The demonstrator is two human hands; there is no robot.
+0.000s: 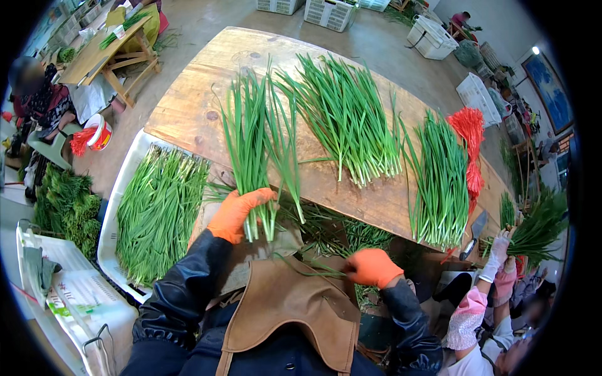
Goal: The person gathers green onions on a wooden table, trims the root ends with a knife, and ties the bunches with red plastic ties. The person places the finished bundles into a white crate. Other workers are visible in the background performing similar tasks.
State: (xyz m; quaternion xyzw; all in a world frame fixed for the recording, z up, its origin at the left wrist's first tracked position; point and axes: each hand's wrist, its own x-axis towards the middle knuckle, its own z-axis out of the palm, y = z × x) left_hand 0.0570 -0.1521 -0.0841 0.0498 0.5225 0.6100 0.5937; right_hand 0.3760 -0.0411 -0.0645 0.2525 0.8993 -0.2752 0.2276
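My left hand (237, 211), in an orange glove, grips a bunch of garlic chives (249, 136) near its pale cut ends. The green tips of that bunch reach over the wooden table (193, 94). Lower right, before my brown apron (291, 291), my right hand (374, 268) is closed in a matching glove and somewhat blurred. A few loose chive leaves (320, 270) trail from its fingers. On the tabletop lie a wide pile of chives (348, 122) and, to its right, a second pile (439, 183).
A bundle of red ties (472, 155) and a knife (474, 232) lie at the table's right. Left of me stands a white crate (107, 235) filled with chives (160, 211). Chive scraps (364, 235) lie below the table edge. At right, a co-worker's gloved hand (498, 251) holds chives (538, 225).
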